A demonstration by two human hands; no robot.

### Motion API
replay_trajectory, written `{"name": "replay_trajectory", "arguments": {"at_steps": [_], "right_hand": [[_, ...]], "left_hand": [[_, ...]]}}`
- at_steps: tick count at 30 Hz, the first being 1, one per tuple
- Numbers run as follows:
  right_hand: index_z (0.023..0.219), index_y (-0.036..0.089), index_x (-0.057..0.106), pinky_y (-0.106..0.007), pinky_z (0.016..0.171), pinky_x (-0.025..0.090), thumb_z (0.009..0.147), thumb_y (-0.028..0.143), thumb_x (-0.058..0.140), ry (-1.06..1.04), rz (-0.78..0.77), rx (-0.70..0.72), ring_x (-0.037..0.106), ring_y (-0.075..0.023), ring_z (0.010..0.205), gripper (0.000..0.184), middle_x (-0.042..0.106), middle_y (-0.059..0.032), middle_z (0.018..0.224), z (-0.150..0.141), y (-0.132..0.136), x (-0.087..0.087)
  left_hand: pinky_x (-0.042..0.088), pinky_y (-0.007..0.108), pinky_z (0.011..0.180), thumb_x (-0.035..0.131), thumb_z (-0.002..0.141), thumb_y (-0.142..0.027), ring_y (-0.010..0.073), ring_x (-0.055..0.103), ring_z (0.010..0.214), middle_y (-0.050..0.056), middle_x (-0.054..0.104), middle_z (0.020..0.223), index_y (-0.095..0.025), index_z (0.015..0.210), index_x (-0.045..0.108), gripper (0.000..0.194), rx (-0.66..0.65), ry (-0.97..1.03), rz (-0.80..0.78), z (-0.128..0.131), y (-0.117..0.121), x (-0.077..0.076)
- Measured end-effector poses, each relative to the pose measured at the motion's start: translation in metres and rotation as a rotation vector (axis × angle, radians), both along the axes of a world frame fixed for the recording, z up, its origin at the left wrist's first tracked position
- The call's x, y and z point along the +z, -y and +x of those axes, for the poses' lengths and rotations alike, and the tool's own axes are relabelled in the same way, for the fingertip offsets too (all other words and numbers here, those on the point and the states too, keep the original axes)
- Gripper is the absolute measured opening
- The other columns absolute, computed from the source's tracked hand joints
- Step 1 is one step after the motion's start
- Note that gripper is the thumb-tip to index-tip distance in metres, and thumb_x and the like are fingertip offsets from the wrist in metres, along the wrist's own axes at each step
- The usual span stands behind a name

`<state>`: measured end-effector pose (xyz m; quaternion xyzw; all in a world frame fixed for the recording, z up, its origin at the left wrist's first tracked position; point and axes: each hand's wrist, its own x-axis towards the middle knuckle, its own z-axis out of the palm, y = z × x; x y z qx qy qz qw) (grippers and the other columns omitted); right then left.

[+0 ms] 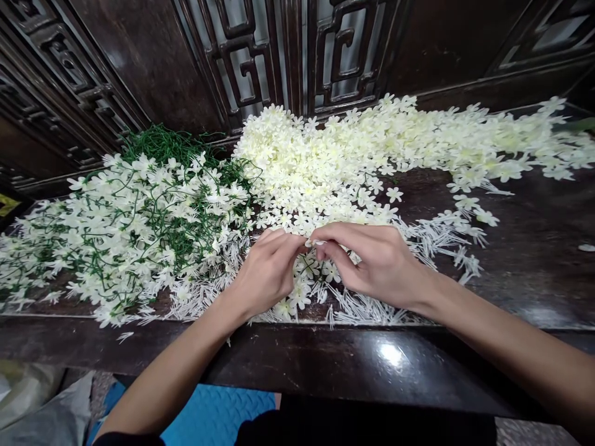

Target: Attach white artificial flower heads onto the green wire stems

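Over the front of a dark wooden bench, my left hand [269, 269] and my right hand [379, 257] meet with their fingertips pinched together. A small white flower part [318, 243] shows at the right fingertips, close against the left ones. What the left fingers pinch is mostly hidden. Below and around both hands lie loose artificial flower heads [300, 292] and bundles of thin white stamens [372, 308]. Behind them rises a heap of cream-white artificial blossoms [297, 161]. White flowers threaded on green stems [139, 210] are piled to the left of my left hand.
Bare green plastic stems [160, 142] lie at the back left, against the carved wooden backrest [292, 56]. The dark bench [534, 248] has a raised front edge. Below it are a blue textured surface [223, 412] and grey-white bags [51, 402].
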<state>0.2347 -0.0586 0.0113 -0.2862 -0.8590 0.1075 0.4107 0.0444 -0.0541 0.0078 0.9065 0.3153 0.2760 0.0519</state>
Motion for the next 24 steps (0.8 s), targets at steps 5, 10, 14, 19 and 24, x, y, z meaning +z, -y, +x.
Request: {"name": "replay_trajectory", "arguments": {"at_steps": [5, 10, 14, 19, 24], "right_hand": [[0.100, 0.015, 0.059, -0.025, 0.054, 0.059, 0.086, 0.001, 0.046, 0.006, -0.001, -0.039, 0.066, -0.0133, 0.063, 0.023, 0.069, -0.0055, 0.080, -0.004, 0.004, -0.002], [0.095, 0.015, 0.062, -0.027, 0.046, 0.056, 0.085, 0.003, 0.046, 0.000, -0.061, -0.092, 0.065, -0.0150, 0.058, 0.022, 0.069, -0.0045, 0.072, -0.006, 0.007, 0.000], [0.091, 0.020, 0.066, -0.026, 0.047, 0.056, 0.087, 0.010, 0.050, -0.016, -0.186, -0.053, 0.066, -0.0143, 0.058, 0.020, 0.070, -0.0011, 0.071, -0.002, 0.002, 0.005], [0.092, 0.022, 0.067, -0.028, 0.057, 0.058, 0.087, 0.015, 0.054, 0.033, -0.200, 0.025, 0.068, -0.0152, 0.066, 0.016, 0.072, -0.0014, 0.079, 0.008, -0.007, 0.013], [0.093, 0.018, 0.065, -0.030, 0.058, 0.057, 0.088, 0.015, 0.052, 0.125, -0.141, 0.025, 0.067, -0.0168, 0.067, 0.015, 0.071, -0.0046, 0.080, 0.010, -0.008, 0.012]], "left_hand": [[0.033, 0.025, 0.055, 0.036, 0.083, 0.004, 0.0136, 0.039, 0.060, 0.001, 0.048, 0.064, -0.011, 0.090, 0.053, 0.023, 0.029, -0.050, 0.079, 0.000, 0.002, 0.000], [0.030, 0.027, 0.054, 0.036, 0.078, 0.007, 0.0141, 0.035, 0.059, 0.001, 0.049, 0.061, -0.012, 0.084, 0.052, 0.026, 0.058, -0.124, 0.234, 0.001, 0.001, -0.002], [0.030, 0.027, 0.055, 0.037, 0.079, 0.007, 0.0141, 0.037, 0.060, 0.001, 0.051, 0.064, -0.013, 0.086, 0.051, 0.025, 0.070, -0.131, 0.227, -0.001, 0.001, -0.001], [0.032, 0.026, 0.057, 0.038, 0.081, 0.006, 0.0142, 0.039, 0.062, 0.001, 0.052, 0.067, -0.013, 0.088, 0.051, 0.024, 0.061, -0.146, 0.106, -0.001, 0.001, 0.004], [0.032, 0.027, 0.057, 0.039, 0.081, 0.004, 0.0148, 0.039, 0.063, 0.002, 0.051, 0.067, -0.013, 0.088, 0.052, 0.023, 0.058, -0.175, 0.096, -0.001, 0.001, 0.003]]}}
